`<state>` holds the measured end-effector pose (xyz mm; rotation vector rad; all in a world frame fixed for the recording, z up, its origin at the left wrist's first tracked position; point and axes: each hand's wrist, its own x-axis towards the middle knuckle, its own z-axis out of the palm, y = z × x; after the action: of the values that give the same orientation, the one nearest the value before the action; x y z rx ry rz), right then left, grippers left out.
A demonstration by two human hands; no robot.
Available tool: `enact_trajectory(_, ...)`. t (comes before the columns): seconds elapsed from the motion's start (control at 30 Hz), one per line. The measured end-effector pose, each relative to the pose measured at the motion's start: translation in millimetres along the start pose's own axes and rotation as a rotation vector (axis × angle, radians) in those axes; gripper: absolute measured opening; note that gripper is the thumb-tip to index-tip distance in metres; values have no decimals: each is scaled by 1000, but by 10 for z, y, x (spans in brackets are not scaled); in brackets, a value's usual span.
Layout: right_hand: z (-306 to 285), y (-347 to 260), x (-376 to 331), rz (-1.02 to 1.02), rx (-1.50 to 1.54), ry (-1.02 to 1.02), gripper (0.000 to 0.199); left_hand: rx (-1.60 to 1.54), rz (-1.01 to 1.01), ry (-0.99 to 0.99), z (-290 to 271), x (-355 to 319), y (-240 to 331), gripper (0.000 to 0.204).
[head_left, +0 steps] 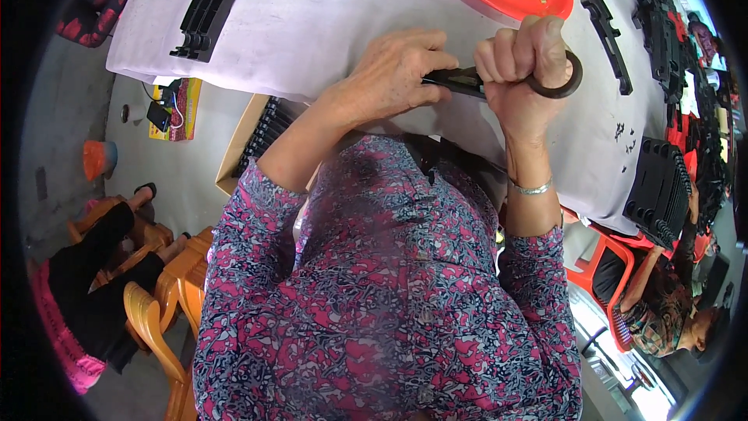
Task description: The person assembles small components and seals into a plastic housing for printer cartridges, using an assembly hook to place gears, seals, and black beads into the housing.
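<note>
My right hand (523, 62) is wrapped round a pair of scissors, whose dark ring handle (575, 82) sticks out past the fist. The metal part points left, toward my other hand. My left hand (401, 74) is closed, its thumb and fingers pinching a narrow black plastic piece (440, 76) against the scissors' tip. Fingers hide most of that piece, so its full shape cannot be made out. Both hands are held over the near edge of a cloth-covered table (327, 15).
A red basin (506, 4) of yellow-green scraps sits at the far side. Long black plastic parts lie at the left (214, 8) and right (600, 19); a black stack (658, 187) stands near the right edge. An open carton (245, 144) is below left. People sit on both sides.
</note>
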<state>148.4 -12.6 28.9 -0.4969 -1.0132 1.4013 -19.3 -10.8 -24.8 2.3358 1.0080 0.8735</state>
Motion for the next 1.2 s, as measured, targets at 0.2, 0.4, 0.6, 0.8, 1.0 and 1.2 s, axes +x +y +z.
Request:
enact_trajectory(0.2,28,-102,26,-12,82,-43,51,11,-2,-11,12,-9,-10,36)
enact_trajectory(0.4,2,3,-20,43,26,18,52,20,13,4,35,-1,-11,34)
enact_trajectory(0.6,-33,-55,39,51,-1,-14,54,9,-8,-11,15,-3,-8,38)
enact_trajectory(0.8,-73,29,50,90,183,-90,53,16,-5,-18,23,7,-11,34)
enact_trajectory(1.0,-76,2,31,62,67,-51,50,30,-21,-25,23,8,-10,33)
enact_trajectory(1.2,37,5,24,69,9,-53,51,12,21,10,75,-1,-70,32)
